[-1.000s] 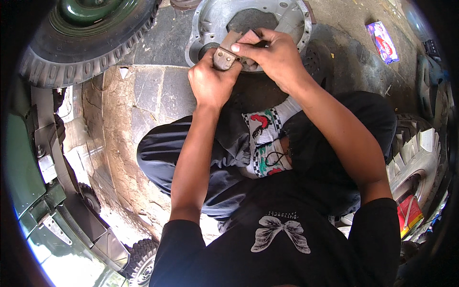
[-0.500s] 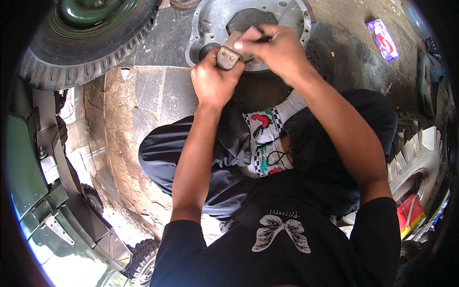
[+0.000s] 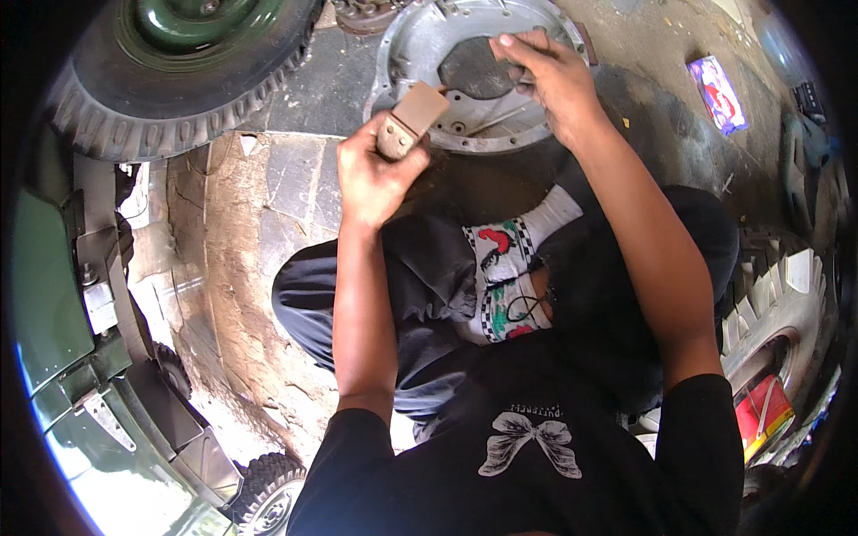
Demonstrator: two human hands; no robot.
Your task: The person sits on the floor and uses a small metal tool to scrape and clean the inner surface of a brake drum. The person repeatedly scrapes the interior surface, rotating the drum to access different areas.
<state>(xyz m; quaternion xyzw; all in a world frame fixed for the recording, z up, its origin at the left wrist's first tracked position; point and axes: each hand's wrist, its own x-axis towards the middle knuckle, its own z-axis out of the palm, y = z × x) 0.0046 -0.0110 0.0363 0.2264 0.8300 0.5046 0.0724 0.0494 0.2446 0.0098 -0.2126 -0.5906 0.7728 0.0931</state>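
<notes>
My left hand [image 3: 374, 181] is closed around the lower end of a metal bracket [image 3: 417, 111]. The bracket's upper part is a flat, tan-brown plate; its rounded lower end has small round holes or rivets. To the right and apart from it, my right hand [image 3: 565, 87] pinches a small folded brown piece of sandpaper [image 3: 496, 52] between thumb and fingers. Most of that piece is hidden in the grip. Beneath both hands lies a large grey cast-metal housing [image 3: 509, 143] with a wide central opening and bolt holes around its rim.
A tyre on a green wheel [image 3: 134, 125] lies at the upper left. Green vehicle bodywork [image 3: 54, 357] stands along the left. At the right are a purple packet [image 3: 717, 94] and another tyre [image 3: 760, 313] with a red-yellow package [image 3: 764, 406] near it. My crossed legs are below my hands.
My right hand has lifted off the bracket and moved right with the sandpaper. My left hand has shifted slightly left and down with the bracket, whose flat plate is now uncovered.
</notes>
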